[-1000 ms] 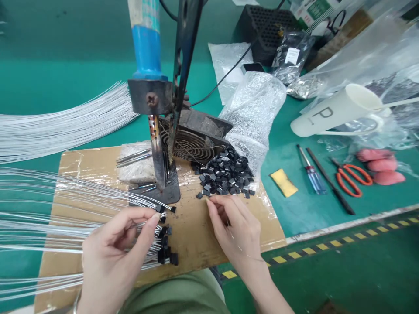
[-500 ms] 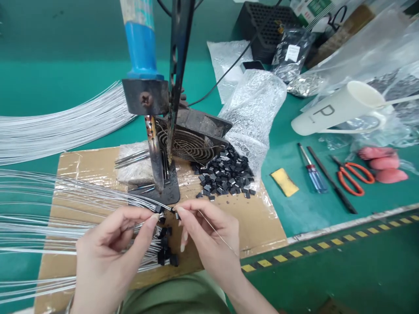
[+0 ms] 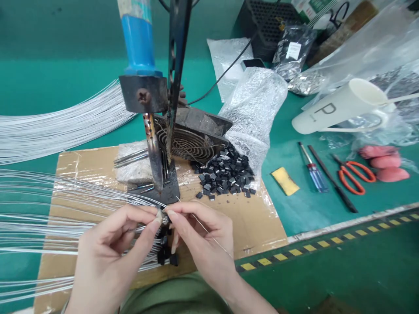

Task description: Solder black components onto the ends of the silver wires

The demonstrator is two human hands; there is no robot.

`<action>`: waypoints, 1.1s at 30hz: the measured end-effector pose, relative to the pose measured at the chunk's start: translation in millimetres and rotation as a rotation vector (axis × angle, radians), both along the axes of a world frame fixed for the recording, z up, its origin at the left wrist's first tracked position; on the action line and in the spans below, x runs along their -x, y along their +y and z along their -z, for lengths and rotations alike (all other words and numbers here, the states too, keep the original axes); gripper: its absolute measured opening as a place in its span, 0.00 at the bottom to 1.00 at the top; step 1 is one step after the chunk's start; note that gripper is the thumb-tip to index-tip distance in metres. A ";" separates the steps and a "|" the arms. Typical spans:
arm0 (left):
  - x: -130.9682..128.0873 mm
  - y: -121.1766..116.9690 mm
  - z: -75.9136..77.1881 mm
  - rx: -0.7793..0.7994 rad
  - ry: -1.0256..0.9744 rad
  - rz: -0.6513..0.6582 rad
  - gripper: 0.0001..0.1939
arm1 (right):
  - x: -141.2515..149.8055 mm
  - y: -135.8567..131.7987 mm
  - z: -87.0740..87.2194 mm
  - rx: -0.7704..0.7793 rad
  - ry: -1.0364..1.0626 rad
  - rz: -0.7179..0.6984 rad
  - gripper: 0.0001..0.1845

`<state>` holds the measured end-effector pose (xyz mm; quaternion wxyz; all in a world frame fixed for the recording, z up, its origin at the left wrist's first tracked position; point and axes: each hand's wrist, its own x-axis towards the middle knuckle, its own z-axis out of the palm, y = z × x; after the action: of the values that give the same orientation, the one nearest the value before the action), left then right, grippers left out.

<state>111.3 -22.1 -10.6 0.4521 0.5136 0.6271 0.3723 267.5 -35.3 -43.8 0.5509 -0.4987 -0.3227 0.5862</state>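
My left hand (image 3: pixel 121 244) is closed in a pinch at the ends of the white wires (image 3: pixel 131 192), its thumb and forefinger on a wire end that is mostly hidden. Just beside those fingertips, my right hand (image 3: pixel 203 235) pinches a small black connector (image 3: pixel 168 216), largely covered by its thumb. A thin solder wire (image 3: pixel 209 233) also runs through the right hand, one tip sticking up past the forefinger. Below the fingers lie several black connectors (image 3: pixel 163 256) fixed to wire ends. Above both hands, a soldering iron (image 3: pixel 153 152) with a blue handle points downward in its stand.
A pile of black connectors (image 3: pixel 225 172) lies on the cardboard (image 3: pixel 248 226), near a fan (image 3: pixel 190 141). Further right are a yellow sponge (image 3: pixel 285 181), a screwdriver (image 3: pixel 314 170), orange-handled pliers (image 3: pixel 355 174) and a white mug (image 3: pixel 340 109). More white wires (image 3: pixel 65 124) lie at left.
My right hand has moved left with the connector, up against the left fingertips. The solder wire's tip now shows above the right forefinger. My left hand has barely shifted.
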 end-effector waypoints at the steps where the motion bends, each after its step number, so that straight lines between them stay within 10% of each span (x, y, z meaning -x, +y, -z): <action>1: -0.8 0.9 -0.6 -0.008 -0.009 -0.002 0.02 | -0.1 -0.3 -0.1 -0.003 -0.003 0.002 0.05; 18: 4.0 1.6 2.1 0.093 -0.028 0.045 0.06 | 1.9 -2.3 2.0 -0.011 -0.085 0.019 0.05; 24: -1.2 9.7 1.0 0.088 -0.061 0.058 0.04 | -9.5 -12.9 8.2 -0.189 -0.299 -0.067 0.22; 33: -2.3 19.0 -3.4 0.065 -0.021 0.024 0.06 | -19.0 -13.4 2.5 -0.229 -0.541 -0.061 0.12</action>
<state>113.5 -3.1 -7.2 0.4796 0.5023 0.6278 0.3515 286.5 -48.6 -46.3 0.4796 -0.5616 -0.5366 0.4081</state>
